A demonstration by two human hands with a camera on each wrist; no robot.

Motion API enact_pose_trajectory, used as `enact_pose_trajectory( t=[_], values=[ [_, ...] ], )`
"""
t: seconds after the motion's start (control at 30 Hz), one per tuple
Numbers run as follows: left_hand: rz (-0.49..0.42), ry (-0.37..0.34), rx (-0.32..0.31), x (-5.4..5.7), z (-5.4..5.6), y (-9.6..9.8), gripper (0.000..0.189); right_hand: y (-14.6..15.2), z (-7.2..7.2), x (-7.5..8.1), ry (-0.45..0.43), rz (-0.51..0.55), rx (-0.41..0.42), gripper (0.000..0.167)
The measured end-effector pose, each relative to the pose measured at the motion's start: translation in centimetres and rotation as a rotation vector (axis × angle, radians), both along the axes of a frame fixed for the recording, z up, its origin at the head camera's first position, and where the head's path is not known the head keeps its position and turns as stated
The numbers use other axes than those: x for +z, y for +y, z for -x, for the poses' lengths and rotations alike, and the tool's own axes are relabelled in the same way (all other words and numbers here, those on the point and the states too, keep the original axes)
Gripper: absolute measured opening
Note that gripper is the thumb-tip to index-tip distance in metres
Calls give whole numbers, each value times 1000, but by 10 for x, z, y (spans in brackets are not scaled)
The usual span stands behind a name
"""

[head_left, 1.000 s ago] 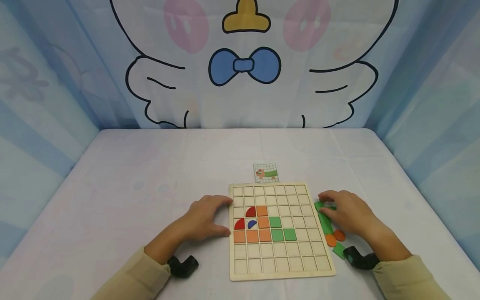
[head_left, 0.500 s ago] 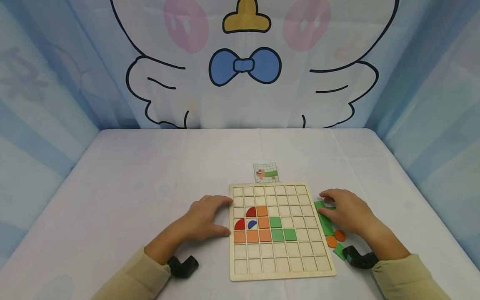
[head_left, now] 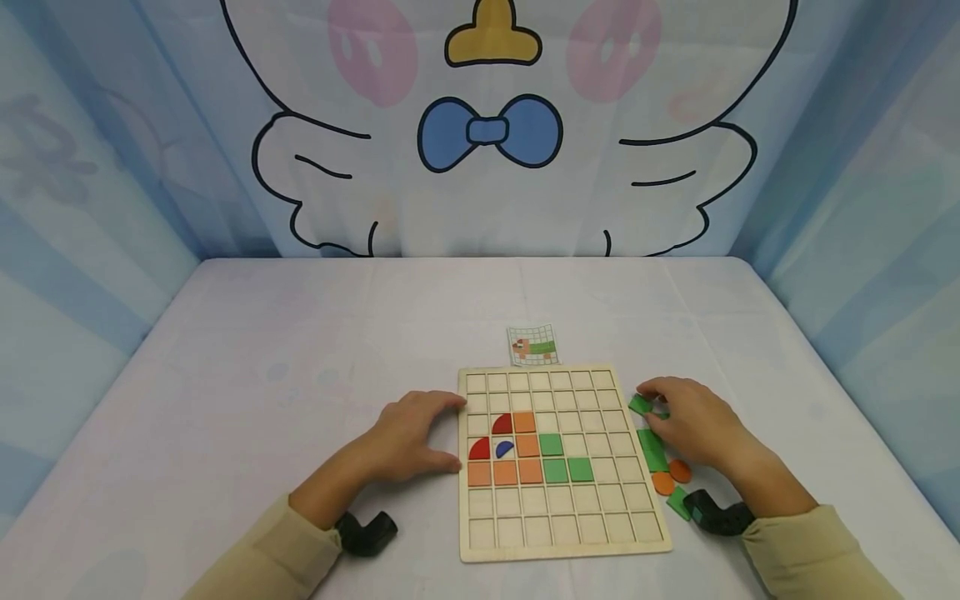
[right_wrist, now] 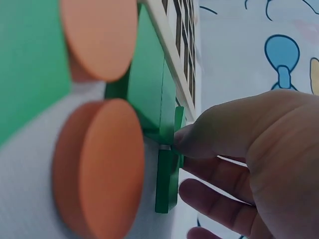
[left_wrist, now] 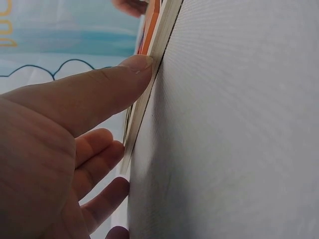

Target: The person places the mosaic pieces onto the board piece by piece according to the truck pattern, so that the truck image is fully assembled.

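My left hand (head_left: 408, 435) rests at the left edge of a wooden grid board (head_left: 558, 546), thumb and fingers spread; the left wrist view shows the thumb (left_wrist: 112, 87) touching the board's side. Red quarter-circle tiles (head_left: 480, 449), a blue half-circle tile (head_left: 504, 450), orange square tiles (head_left: 504, 472) and green square tiles (head_left: 581, 469) lie in its cells. Right of the board, my right hand (head_left: 701, 423) pinches at a small green tile (head_left: 640, 404) between thumb and index finger. Another green tile (right_wrist: 167, 184) sits under the thumb in the right wrist view.
Stacked green tiles (head_left: 652, 451), orange round tiles (head_left: 663, 482) and a green square tile (head_left: 678, 503) lie along the board's right edge. A small printed picture card (head_left: 532, 345) lies beyond the far edge. A patterned curtain (head_left: 487, 208) stands behind the table.
My right thumb and fingers have shifted slightly among the green tiles, and the upper ones now lie apart from the green stack. My left hand and the board have stayed put.
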State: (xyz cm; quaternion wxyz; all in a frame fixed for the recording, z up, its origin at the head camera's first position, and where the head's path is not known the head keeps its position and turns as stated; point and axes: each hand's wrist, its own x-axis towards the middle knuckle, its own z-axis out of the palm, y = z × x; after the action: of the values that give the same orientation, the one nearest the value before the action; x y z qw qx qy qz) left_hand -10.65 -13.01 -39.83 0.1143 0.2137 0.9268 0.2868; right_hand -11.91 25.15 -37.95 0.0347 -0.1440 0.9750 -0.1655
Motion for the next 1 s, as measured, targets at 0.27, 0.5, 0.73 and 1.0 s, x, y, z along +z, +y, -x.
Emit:
enact_pose_trajectory(
  t=[0.27,0.5,0.73,1.0],
  values=[
    [9,-4,2,1,0,1,71,1,0,2,15,2,-19,41],
    [13,-7,6,0,0,1,72,2,3,2,0,-54,-22,37],
    [6,-10,5,0,0,0,71,3,4,2,5,-78,-6,38],
    [4,-9,3,0,0,0,71,4,3,7,-2,-52,-2,38]
  ],
)
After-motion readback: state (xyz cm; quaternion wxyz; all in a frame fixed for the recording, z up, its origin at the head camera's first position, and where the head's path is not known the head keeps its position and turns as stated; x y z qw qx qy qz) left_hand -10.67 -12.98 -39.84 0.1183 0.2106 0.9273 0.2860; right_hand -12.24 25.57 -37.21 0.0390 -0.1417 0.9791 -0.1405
